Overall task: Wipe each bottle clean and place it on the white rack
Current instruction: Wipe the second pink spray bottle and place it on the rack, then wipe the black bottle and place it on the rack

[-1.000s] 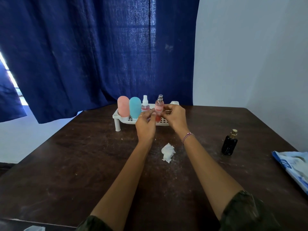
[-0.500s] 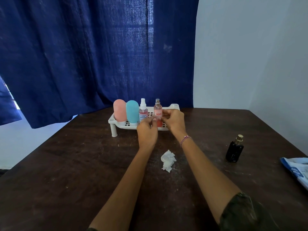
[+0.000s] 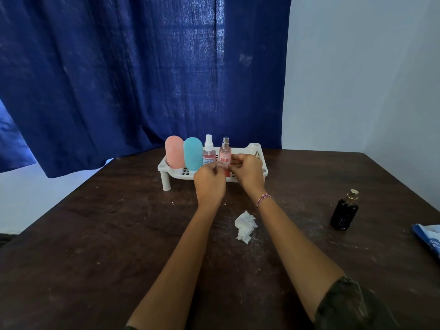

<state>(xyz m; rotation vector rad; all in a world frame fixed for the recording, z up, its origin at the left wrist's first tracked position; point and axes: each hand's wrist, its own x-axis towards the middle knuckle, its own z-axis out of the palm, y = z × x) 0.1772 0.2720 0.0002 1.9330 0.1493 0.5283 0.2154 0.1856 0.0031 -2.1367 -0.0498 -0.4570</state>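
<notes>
A white rack (image 3: 258,152) stands at the table's far side. On it, from left to right, stand a pink bottle (image 3: 174,151), a teal bottle (image 3: 192,153), a small clear spray bottle (image 3: 209,152) and a red spray bottle (image 3: 225,152) labelled in red. My left hand (image 3: 209,183) and my right hand (image 3: 247,171) both pinch the lower part of the red spray bottle, which stands upright on the rack. A crumpled white tissue (image 3: 245,226) lies on the table between my forearms. A black bottle (image 3: 344,211) with a gold cap stands apart at the right.
The dark wooden table (image 3: 119,246) is dusty. A blue and white packet (image 3: 428,239) lies at the right edge. A dark blue curtain (image 3: 142,79) hangs behind the rack, with a pale wall to its right.
Both hands have lowered the red spray bottle onto the rack beside the clear spray bottle. The camera has shifted slightly.
</notes>
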